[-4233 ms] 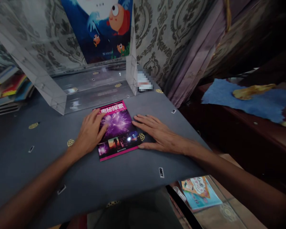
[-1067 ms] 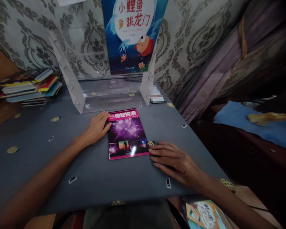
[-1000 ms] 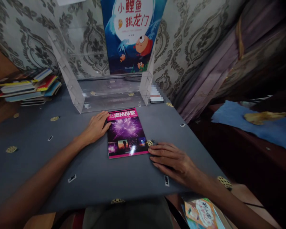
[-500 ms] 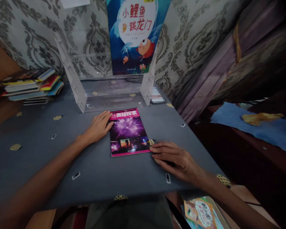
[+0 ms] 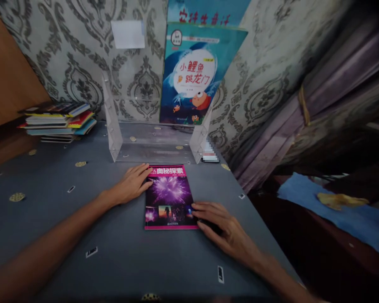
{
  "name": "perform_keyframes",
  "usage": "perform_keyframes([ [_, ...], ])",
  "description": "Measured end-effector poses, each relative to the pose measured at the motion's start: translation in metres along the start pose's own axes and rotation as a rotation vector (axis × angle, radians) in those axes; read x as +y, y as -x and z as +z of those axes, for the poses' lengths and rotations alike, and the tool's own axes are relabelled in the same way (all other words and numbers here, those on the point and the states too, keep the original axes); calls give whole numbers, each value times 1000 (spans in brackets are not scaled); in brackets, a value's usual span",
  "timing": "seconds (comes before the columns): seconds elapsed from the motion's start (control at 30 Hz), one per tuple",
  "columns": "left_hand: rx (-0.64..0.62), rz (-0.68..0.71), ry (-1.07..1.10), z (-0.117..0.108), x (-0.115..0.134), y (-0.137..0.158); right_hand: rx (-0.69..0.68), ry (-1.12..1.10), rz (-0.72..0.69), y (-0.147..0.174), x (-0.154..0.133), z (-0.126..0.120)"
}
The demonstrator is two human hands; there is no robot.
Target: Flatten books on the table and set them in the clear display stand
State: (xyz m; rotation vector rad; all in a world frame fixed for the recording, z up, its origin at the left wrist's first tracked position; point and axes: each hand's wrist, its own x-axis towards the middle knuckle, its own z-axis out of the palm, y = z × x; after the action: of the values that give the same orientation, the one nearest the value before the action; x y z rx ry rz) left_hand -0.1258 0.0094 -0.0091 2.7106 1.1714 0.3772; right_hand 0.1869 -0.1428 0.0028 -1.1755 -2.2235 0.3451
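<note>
On my remote feed, a glossy magenta-and-black paperback (image 5: 169,194) w/ a purple burst on its cover lies flat, face up, approx. mid-view on the dark grey-blue patterned tablecloth (image 5: 129,256). Start of its title, top L, is partly under the fingertips of the bare L hand (image 5: 133,184); its lower R edge is partly blocked by the bare R hand (image 5: 219,223). Fine print on the btm band is too small for me to read. Long axis runs away from the wearer, nearly straight; title end pts at the clear plastic stand (image 5: 113,139), photo-strip end at the wearer.

Hands are apart, one per side of the bk: L w/ fingers loosely spread onto the upper L edge, R w/ fingers & thumb parted at the lower R edge. Can't tell how hard either presses. Both forearms run out of view at btm.

Stand is just beyond the bk; behind/above it, a tall blue picture bk w/ orange fish (image 5: 192,54) is upright, another blue bk (image 5: 205,10) above it cut off by the top edge. Small flat pixelated item (image 5: 211,152) by the stand's R side: can't ID. Far L, a messy multicoloured bk stack (image 5: 60,123), spines unreadable to me. Far R, a crumpled yellow item (image 5: 339,201) on a bright blue cloth (image 5: 298,193), too dim to make out.
</note>
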Motion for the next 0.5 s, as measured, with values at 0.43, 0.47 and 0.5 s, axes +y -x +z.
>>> perform_keyframes([
  [0.43,44,8,4,6,0,2,83,118,70,-109,74,29],
  [0.47,46,7,3,8,0,2,82,117,64,-110,75,30],
  [0.5,50,7,3,8,0,3,76,116,59,-109,76,30],
])
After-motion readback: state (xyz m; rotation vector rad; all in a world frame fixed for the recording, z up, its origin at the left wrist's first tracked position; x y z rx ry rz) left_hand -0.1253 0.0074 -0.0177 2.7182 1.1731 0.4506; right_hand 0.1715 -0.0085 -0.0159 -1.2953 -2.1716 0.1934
